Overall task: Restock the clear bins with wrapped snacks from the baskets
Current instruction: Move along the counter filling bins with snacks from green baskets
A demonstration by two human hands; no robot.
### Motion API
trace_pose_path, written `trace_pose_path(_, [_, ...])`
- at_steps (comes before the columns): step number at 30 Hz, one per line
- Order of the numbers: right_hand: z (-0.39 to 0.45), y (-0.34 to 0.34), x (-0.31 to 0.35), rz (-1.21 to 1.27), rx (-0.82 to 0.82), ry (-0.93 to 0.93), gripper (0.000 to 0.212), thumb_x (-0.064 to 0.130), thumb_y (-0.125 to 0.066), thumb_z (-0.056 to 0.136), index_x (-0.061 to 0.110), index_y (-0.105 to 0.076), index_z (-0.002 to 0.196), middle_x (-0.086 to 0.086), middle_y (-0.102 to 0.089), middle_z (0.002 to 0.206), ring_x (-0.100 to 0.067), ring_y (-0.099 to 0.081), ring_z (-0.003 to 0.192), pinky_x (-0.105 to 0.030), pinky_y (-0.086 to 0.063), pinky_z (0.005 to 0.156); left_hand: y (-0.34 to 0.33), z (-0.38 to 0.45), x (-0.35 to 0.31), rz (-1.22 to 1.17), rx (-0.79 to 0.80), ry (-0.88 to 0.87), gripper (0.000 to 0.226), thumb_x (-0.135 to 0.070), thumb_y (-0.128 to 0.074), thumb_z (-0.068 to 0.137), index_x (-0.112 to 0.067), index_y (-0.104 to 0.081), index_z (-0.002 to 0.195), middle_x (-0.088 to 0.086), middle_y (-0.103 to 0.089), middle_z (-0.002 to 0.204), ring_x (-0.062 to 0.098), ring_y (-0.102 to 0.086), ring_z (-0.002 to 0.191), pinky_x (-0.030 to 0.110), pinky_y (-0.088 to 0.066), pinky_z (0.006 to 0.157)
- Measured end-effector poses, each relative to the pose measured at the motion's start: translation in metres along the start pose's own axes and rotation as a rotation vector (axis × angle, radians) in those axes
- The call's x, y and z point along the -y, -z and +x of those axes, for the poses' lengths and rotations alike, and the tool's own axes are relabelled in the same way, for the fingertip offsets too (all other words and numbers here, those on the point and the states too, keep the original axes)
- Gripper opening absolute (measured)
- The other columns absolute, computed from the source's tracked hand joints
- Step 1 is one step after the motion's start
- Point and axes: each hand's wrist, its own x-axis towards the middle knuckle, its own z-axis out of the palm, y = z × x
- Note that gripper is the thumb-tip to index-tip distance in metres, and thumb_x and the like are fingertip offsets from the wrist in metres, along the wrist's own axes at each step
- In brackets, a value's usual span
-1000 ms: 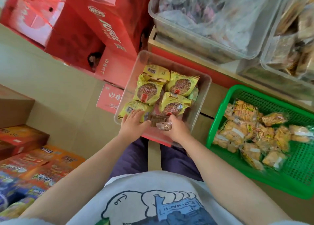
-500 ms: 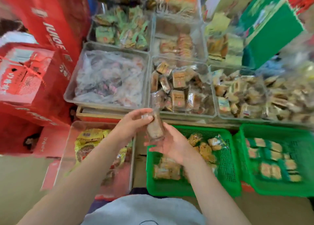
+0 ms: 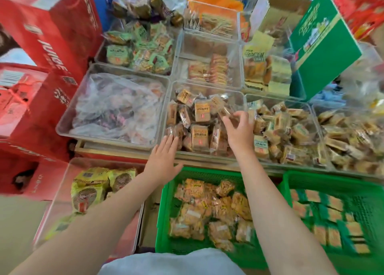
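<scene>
Snack (image 3: 225,111), brown, clear-wrapped, sits at the right side of the center bin (image 3: 207,87), pinched at the fingertips of the right hand (image 3: 239,129). Thumb + fingers curl round its near end; a bit blurred, so exact finger count can't be told. Hand is palm-down over the bin, wrist bent fwd, forearm running straight back toward the near edge, crossing above the green basket (image 3: 164,212).

Left hand (image 3: 164,160) holds nothing: fingers straight, close together, tips at the bin's near-left wall; touching or just short, can't tell. Thumb splayed out to the right. Forearm angles back to near left, passing over the tray (image 3: 62,181) of yellow packs.

Bin is piled w/ similar brown wrapped snacks. Second basket (image 3: 291,183) at near right. More clear bins far + right; red boxes (image 3: 41,46) at left.
</scene>
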Motion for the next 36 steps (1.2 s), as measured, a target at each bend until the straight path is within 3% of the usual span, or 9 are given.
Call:
trace_pose_path(5, [0.018, -0.025, -0.013, -0.231, -0.034, 0.095, 0.019, 0.03, -0.062, 0.098, 0.013, -0.052, 0.098, -0.006, -0.041, 0.121, -0.022, -0.056, 0.094, -0.028, -0.042, 0.077, -0.006, 0.003, 0.004, 0.021, -0.02, -0.01, 0.091, -0.046, -0.049, 0.098, -0.019, 0.014, 0.158, 0.001, 0.018, 0.165, 0.018, 0.02, 0.151, 0.038, 0.01, 0.118])
trace_pose_path(9, [0.019, -0.025, -0.015, -0.44, -0.033, 0.033, 0.023, 0.033, -0.052, 0.102, 0.012, -0.063, 0.102, -0.006, -0.051, 0.12, -0.026, -0.051, 0.114, -0.044, -0.036, 0.103, -0.011, 0.002, 0.007, 0.024, -0.024, -0.032, 0.093, -0.045, -0.05, 0.097, -0.019, 0.015, 0.157, 0.002, 0.02, 0.165, 0.019, 0.022, 0.15, 0.039, 0.007, 0.121])
trace_pose_path(13, [-0.028, -0.024, 0.002, -0.313, -0.14, 0.1, 0.02, 0.028, -0.048, 0.101, 0.015, -0.064, 0.102, -0.002, -0.051, 0.115, -0.023, -0.048, 0.112, -0.042, -0.036, 0.101, -0.011, -0.001, 0.01, -0.06, -0.038, -0.06, 0.086, -0.043, -0.047, 0.1, -0.019, 0.011, 0.158, 0.0, 0.016, 0.165, 0.016, 0.021, 0.15, 0.04, 0.002, 0.125])
trace_pose_path(18, [-0.126, -0.066, 0.022, -0.132, 0.467, 0.195, 0.021, 0.024, -0.048, 0.103, 0.019, -0.068, 0.098, 0.006, -0.064, 0.085, -0.011, -0.059, 0.075, -0.028, -0.048, 0.067, -0.013, -0.035, 0.041, -0.288, -0.303, -0.003, 0.064, -0.037, -0.041, 0.104, -0.017, -0.014, 0.158, -0.006, -0.003, 0.165, 0.008, 0.009, 0.151, 0.034, -0.003, 0.125])
trace_pose_path(21, [-0.167, -0.108, 0.018, -0.239, 0.745, 0.144, 0.024, 0.027, -0.05, 0.101, 0.02, -0.073, 0.105, 0.003, -0.072, 0.093, -0.014, -0.065, 0.08, -0.034, -0.053, 0.074, -0.029, -0.068, 0.08, -0.327, -0.372, 0.11, 0.057, -0.031, -0.045, 0.103, -0.017, -0.029, 0.155, -0.001, -0.017, 0.165, 0.015, -0.01, 0.152, 0.034, -0.012, 0.122])
trace_pose_path(24, [-0.206, -0.162, 0.009, -0.253, 0.933, 0.025, 0.027, 0.026, -0.051, 0.101, 0.012, -0.074, 0.102, -0.007, -0.074, 0.1, -0.025, -0.067, 0.093, -0.039, -0.054, 0.085, -0.06, -0.107, 0.142, -0.332, -0.276, 0.286, 0.052, -0.031, -0.047, 0.101, -0.014, -0.04, 0.15, 0.006, -0.03, 0.16, 0.026, -0.028, 0.146, 0.039, -0.023, 0.118])
trace_pose_path(29, [-0.27, -0.252, -0.017, -0.173, 1.096, -0.267, 0.025, 0.018, -0.055, 0.098, -0.001, -0.072, 0.097, -0.01, -0.072, 0.089, -0.026, -0.065, 0.082, -0.031, -0.048, 0.077, -0.127, -0.195, 0.239, -0.194, 0.117, 0.548, 0.076, -0.061, -0.017, 0.093, -0.017, -0.035, 0.153, 0.003, -0.02, 0.165, 0.024, -0.014, 0.153, 0.048, -0.014, 0.122])
trace_pose_path(32, [-0.295, -0.298, -0.036, -0.007, 1.027, -0.666, 0.016, 0.013, -0.057, 0.099, 0.003, -0.067, 0.106, -0.007, -0.067, 0.092, -0.023, -0.063, 0.089, -0.035, -0.052, 0.086, -0.156, -0.234, 0.268, -0.076, 0.204, 0.457, 0.072, -0.058, -0.013, 0.097, -0.021, -0.013, 0.158, 0.004, -0.01, 0.167, 0.021, 0.004, 0.153, 0.042, 0.004, 0.123])
trace_pose_path(36, [-0.31, -0.348, -0.047, 0.105, 0.859, -0.953, 0.029, 0.013, -0.061, 0.097, 0.012, -0.058, 0.126, -0.005, -0.061, 0.121, -0.022, -0.056, 0.108, -0.037, -0.048, 0.1, -0.17, -0.246, 0.294, -0.032, 0.187, 0.336, 0.071, -0.061, -0.012, 0.099, -0.022, -0.017, 0.158, 0.001, -0.01, 0.165, 0.018, 0.001, 0.152, 0.037, 0.014, 0.12])
